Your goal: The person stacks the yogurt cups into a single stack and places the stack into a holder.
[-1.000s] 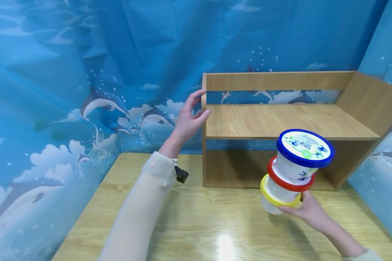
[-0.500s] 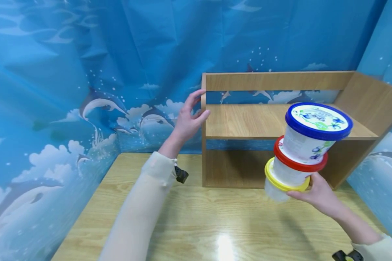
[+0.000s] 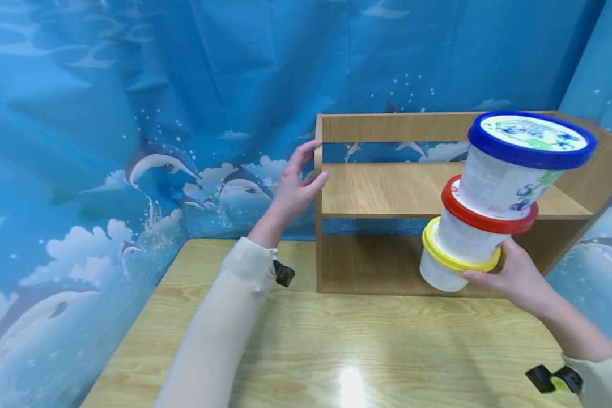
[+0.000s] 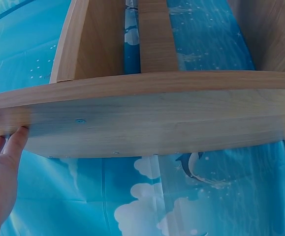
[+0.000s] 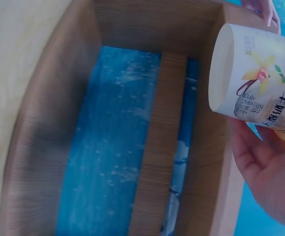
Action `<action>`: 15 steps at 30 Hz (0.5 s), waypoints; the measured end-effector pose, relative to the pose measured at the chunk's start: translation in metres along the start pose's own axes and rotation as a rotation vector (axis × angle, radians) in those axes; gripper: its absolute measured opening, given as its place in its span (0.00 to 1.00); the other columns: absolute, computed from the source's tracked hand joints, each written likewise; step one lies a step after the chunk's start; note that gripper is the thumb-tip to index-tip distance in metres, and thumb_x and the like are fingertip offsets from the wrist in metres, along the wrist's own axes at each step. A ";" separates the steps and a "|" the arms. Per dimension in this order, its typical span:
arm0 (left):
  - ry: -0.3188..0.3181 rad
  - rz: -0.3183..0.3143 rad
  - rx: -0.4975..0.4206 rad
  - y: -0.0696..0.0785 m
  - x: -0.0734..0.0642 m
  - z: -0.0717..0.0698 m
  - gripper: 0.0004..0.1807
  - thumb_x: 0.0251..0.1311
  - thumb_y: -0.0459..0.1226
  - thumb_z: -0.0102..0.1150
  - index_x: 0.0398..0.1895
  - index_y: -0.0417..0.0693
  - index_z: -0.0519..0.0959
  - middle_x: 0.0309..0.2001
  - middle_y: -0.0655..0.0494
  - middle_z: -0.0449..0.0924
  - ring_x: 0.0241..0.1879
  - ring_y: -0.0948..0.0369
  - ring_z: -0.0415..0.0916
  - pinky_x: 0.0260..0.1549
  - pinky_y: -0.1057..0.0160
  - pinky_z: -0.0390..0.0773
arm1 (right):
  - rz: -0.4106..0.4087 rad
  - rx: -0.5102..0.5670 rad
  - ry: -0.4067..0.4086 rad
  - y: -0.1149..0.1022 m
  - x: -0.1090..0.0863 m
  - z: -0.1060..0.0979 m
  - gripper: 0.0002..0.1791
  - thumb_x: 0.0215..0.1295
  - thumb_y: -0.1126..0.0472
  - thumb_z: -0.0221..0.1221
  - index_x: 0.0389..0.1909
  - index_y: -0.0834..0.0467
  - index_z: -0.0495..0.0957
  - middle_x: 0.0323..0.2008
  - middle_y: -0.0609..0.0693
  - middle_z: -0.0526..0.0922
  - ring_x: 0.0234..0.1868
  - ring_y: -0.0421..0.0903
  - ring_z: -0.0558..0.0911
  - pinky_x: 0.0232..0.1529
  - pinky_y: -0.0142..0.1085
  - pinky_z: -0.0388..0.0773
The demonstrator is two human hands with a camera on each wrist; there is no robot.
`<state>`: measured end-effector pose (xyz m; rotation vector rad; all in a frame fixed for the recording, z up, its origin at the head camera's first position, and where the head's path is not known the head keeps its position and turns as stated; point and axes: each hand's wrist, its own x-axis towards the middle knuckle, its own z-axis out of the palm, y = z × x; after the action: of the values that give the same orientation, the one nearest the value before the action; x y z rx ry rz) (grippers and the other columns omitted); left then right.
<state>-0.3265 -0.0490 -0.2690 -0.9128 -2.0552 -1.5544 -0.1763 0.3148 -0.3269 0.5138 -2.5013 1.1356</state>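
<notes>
Three white tubs stand stacked in a tilted tower at the right of the head view. The top tub has a blue lid, the middle tub a red lid, and the bottom tub a yellow lid. My right hand grips the bottom tub, holding the stack off the table before the shelf's opening. In the right wrist view, the bottom tub shows printed flowers, with the right hand against it. My left hand touches the left side panel of the wooden shelf; its fingertips meet the panel in the left wrist view.
The two-level wooden shelf stands at the back right of the wooden table. A blue curtain printed with dolphins hangs behind and at both sides. Dark devices are strapped at the wrists.
My right hand has lifted the tub stack up and to the right, and it appears larger, nearer the camera. The left hand stays at the side panel.
</notes>
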 end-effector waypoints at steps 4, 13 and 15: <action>0.000 0.007 -0.005 0.000 0.000 -0.001 0.30 0.65 0.33 0.58 0.69 0.50 0.62 0.70 0.56 0.59 0.68 0.60 0.59 0.57 0.57 0.73 | -0.005 -0.029 0.012 -0.006 0.008 -0.007 0.40 0.51 0.73 0.70 0.64 0.58 0.62 0.52 0.29 0.68 0.50 0.31 0.67 0.44 0.18 0.61; -0.001 0.007 -0.005 -0.001 0.000 -0.001 0.31 0.65 0.33 0.58 0.70 0.50 0.62 0.70 0.56 0.59 0.68 0.60 0.59 0.57 0.54 0.72 | -0.004 -0.049 0.033 -0.015 0.024 -0.024 0.39 0.52 0.72 0.69 0.63 0.48 0.64 0.50 0.26 0.69 0.50 0.29 0.65 0.47 0.23 0.57; -0.003 0.010 -0.006 -0.002 0.000 -0.001 0.30 0.66 0.33 0.58 0.70 0.50 0.62 0.70 0.55 0.59 0.68 0.59 0.59 0.57 0.53 0.72 | -0.009 -0.044 0.031 -0.018 0.029 -0.027 0.40 0.53 0.72 0.68 0.64 0.46 0.64 0.50 0.27 0.69 0.50 0.30 0.65 0.48 0.25 0.57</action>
<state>-0.3277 -0.0505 -0.2699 -0.9263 -2.0462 -1.5554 -0.1896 0.3191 -0.2857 0.4917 -2.4883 1.0749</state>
